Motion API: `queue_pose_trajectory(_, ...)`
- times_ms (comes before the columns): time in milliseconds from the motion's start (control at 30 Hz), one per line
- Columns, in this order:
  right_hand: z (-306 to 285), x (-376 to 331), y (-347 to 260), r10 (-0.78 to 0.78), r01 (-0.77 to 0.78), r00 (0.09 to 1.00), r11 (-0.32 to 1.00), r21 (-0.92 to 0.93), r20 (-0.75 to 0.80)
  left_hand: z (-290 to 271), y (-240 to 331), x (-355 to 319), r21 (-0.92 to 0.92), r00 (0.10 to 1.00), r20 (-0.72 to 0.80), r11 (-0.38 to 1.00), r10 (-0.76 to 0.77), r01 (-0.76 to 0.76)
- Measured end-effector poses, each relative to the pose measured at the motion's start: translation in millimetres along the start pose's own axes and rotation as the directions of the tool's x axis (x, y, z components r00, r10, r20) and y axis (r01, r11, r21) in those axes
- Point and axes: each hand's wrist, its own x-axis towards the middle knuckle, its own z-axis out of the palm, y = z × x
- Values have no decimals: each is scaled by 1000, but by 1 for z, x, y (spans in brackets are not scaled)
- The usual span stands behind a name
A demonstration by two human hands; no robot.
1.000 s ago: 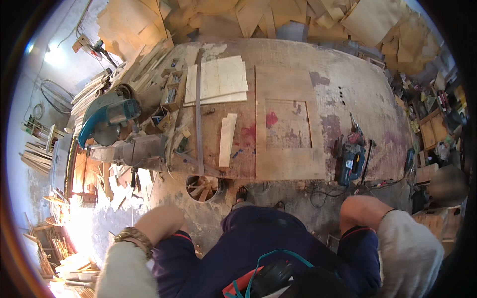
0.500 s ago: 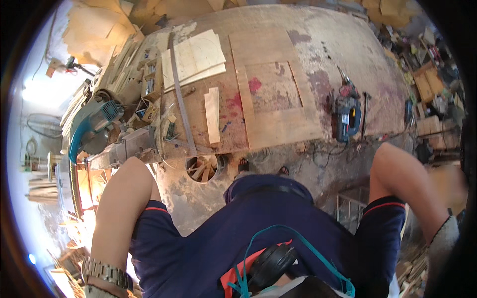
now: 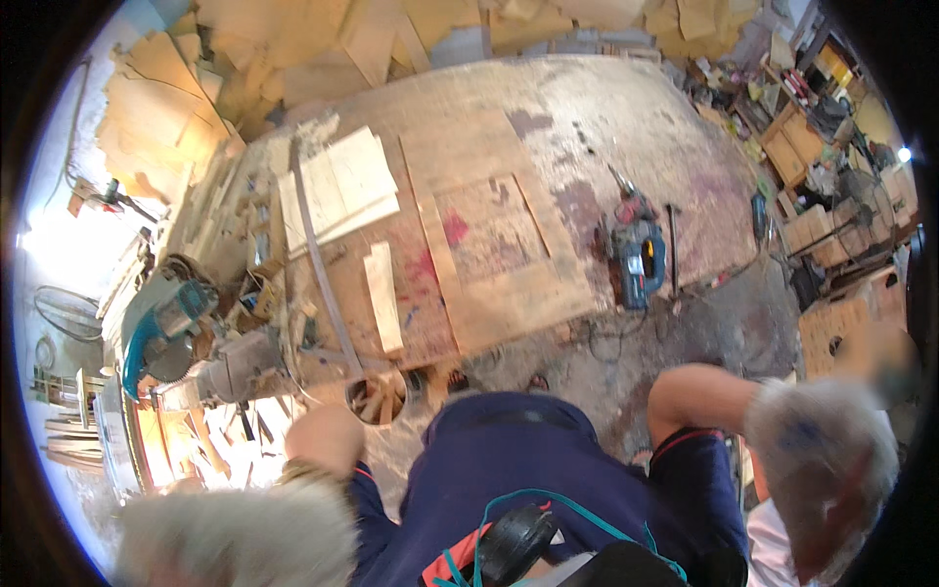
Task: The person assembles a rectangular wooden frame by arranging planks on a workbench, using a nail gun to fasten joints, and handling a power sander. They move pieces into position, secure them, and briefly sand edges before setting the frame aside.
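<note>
Matt cloth gloves (image 3: 827, 460), rough wooden table (image 3: 699, 220), smooth wood sheets (image 3: 350, 176).

Two gloved hands (image 3: 827, 470) — one jigsaw (image 3: 638, 264), one mitre saw (image 3: 168, 321), one workbench (image 3: 626, 112)

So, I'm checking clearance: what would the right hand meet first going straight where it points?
The right gloved hand seems aimed at the picture's lower edge; the way there looks free, depth unclear.

**A cluttered woodworking shop**

Beyond both the left hand (image 3: 235, 533) and the right hand (image 3: 827, 470) spreads a stained worktable (image 3: 626, 112) with pale wood sheets (image 3: 337, 186). A teal saw (its toothed blade (image 3: 166, 362) showing) stands ahead of the left hand; brown sheets (image 3: 342, 44) crowd the worktable's far side.
</note>
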Motion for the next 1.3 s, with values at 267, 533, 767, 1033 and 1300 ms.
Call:
queue_pose_trajectory(267, 8, -58, 115, 333, -373, 926, 878, 299, 178, 18, -59, 16, -336, 994, -86, 937, 73, -98)
queue_pose_trajectory(533, 8, -135, 90, 649, -616, 761, 727, 304, -9, -11, -76, -23, -4, 959, 221, 983, -178, 184)
queue_pose_trajectory(767, 35, -241, 53, 981, -916, 130, 174, 362, -142, -33, -102, -222, 343, 307, -475, 148, -824, 928)
queue_pose_trajectory(1033, 57, -278, 40, 955, -984, -45, -92, -150, -293, 3, -122, -287, 74, 11, -551, -35, -835, 997)
queue_pose_trajectory(1300, 21, -442, -18, 675, -745, -417, -637, -196, -608, 45, -182, -243, 319, 179, -420, 40, -890, 947)
